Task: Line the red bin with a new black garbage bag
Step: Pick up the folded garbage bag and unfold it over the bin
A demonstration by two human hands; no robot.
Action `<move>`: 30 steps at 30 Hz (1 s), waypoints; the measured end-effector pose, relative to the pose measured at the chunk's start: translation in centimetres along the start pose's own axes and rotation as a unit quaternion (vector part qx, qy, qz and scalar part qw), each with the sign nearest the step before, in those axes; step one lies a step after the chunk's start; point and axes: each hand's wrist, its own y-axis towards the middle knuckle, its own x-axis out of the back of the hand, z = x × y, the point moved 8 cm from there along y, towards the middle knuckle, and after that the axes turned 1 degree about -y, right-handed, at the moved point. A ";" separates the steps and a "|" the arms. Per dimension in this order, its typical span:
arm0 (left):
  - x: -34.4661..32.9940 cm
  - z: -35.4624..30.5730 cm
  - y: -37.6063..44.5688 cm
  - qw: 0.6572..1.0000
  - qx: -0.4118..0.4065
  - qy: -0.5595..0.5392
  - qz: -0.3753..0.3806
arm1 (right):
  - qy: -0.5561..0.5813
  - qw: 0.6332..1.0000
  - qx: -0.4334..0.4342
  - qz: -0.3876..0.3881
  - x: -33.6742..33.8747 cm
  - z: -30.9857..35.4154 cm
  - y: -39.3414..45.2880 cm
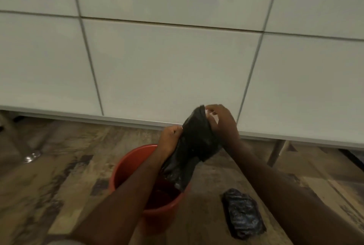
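Observation:
A red bin (126, 168) stands on the wooden floor below my arms, its mouth open. Above it I hold a crumpled black garbage bag (195, 146) with both hands. My left hand (170, 139) grips the bag's left side. At the bag's top edge, my right hand (221, 121) pinches the plastic with its fingertips. The bag's lower end hangs down over the bin's rim and inside. My left forearm hides part of the bin.
A folded pack of black bags (243, 213) lies on the floor right of the bin. White cabinet fronts (167, 63) fill the view ahead, raised on legs (275, 153). A shiny object (32, 156) sits on the floor at far left.

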 end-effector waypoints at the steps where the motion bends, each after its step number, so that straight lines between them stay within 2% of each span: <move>1: 2.0 -0.1 -0.1 0.999 0.010 -0.010 -0.040 | 0.043 0.999 -0.016 -0.019 -0.5 1.1 0.2; 2: 4.0 0.0 -0.3 0.996 0.024 -0.025 -0.082 | 0.105 0.994 -0.039 -0.017 -1.3 2.3 0.3; 5: 8.3 1.2 -1.3 0.975 0.074 -0.101 -0.183 | 0.283 0.953 -0.089 0.058 -4.9 6.1 -0.5; 6: 9.3 1.6 -1.8 0.966 0.086 -0.127 -0.208 | 0.317 0.938 -0.101 0.095 -5.9 7.4 -1.1; 8: 10.8 2.5 -2.9 0.945 0.110 -0.173 -0.254 | 0.406 0.883 -0.122 0.200 -8.3 9.8 -2.5; 9: 11.4 2.9 -3.3 0.937 0.120 -0.189 -0.269 | 0.422 0.864 -0.114 0.251 -9.3 10.7 -3.2; 10: 11.7 3.3 -3.7 0.932 0.126 -0.202 -0.275 | 0.409 0.860 -0.093 0.293 -10.1 11.7 -4.0; 11: 11.8 3.6 -3.9 0.930 0.132 -0.217 -0.267 | 0.384 0.863 -0.071 0.321 -10.9 12.5 -4.8; 12: 11.7 3.8 -4.1 0.928 0.140 -0.239 -0.249 | 0.334 0.883 -0.045 0.328 -11.4 13.1 -5.4; 14: 11.5 3.9 -4.2 0.919 0.145 -0.285 -0.229 | 0.224 0.942 -0.012 0.250 -12.1 13.1 -5.3; 16: 12.3 3.6 -4.3 0.931 0.136 -0.245 -0.234 | 0.198 0.970 -0.042 0.135 -10.9 12.3 -4.4; 19: 13.7 4.5 -4.7 0.957 0.139 -0.180 -0.182 | 0.269 0.944 -0.191 0.022 -9.2 7.5 -2.9; 22: 16.3 8.0 -6.2 0.949 0.182 -0.176 -0.190 | 0.294 0.889 -0.339 -0.084 -6.5 0.3 -2.7; 23: 17.0 9.2 -6.8 0.940 0.203 -0.192 -0.195 | 0.270 0.879 -0.384 -0.087 -6.0 -2.1 -3.1; 26: 17.7 11.9 -7.9 0.923 0.248 -0.248 -0.161 | 0.156 0.874 -0.460 0.004 -6.3 -7.0 -5.0; 28: 17.8 12.4 -8.2 0.923 0.242 -0.266 -0.134 | 0.224 0.848 -0.480 0.027 -8.4 -8.1 -6.2; 30: 17.2 12.2 -8.8 0.917 0.234 -0.299 -0.123 | 0.232 0.821 -0.509 0.111 -11.3 -7.5 -7.6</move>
